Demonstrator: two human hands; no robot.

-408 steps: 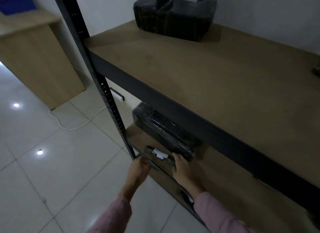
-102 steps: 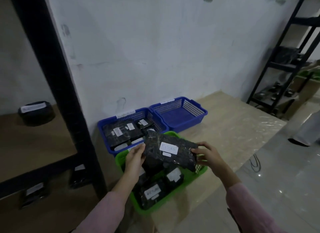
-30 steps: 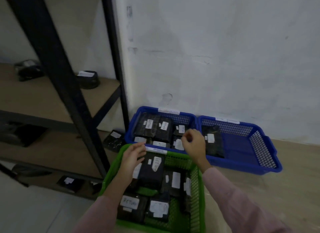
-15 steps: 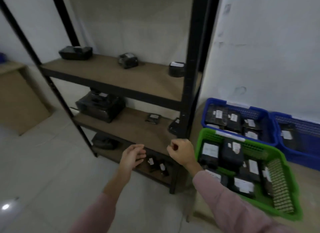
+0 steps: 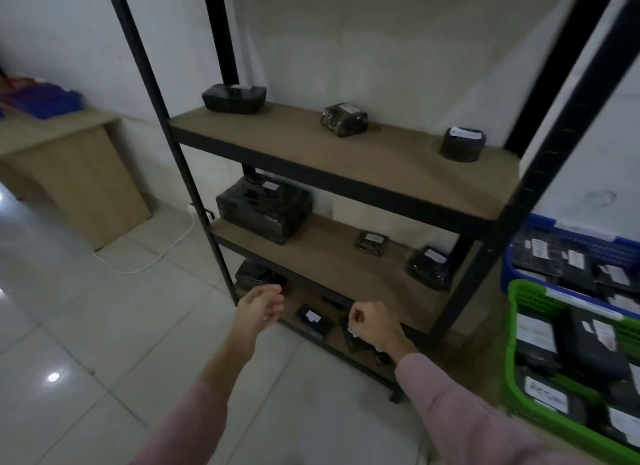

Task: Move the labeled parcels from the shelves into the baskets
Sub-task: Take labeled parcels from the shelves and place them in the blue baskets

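The person has turned from the baskets [image 5: 512, 326] back to the shelves [image 5: 381, 160], arms out for the next pick (last parcel delivered, I'd guess): left grip [image 5: 259, 305] loosely open, right grip [image 5: 372, 322] curled on nothing, parcels [image 5: 263, 215] waiting on every shelf.

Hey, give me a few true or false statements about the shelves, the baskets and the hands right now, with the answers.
1. The upper shelf holds three parcels. True.
2. The left hand grips a parcel. False: its fingers are relaxed and hold nothing.
3. The green basket is empty. False: several labelled parcels lie in it.
4. The largest parcel on the middle shelf sits at its left end. True.
5. The blue basket stands in front of the green one. False: it stands behind it, nearer the wall.
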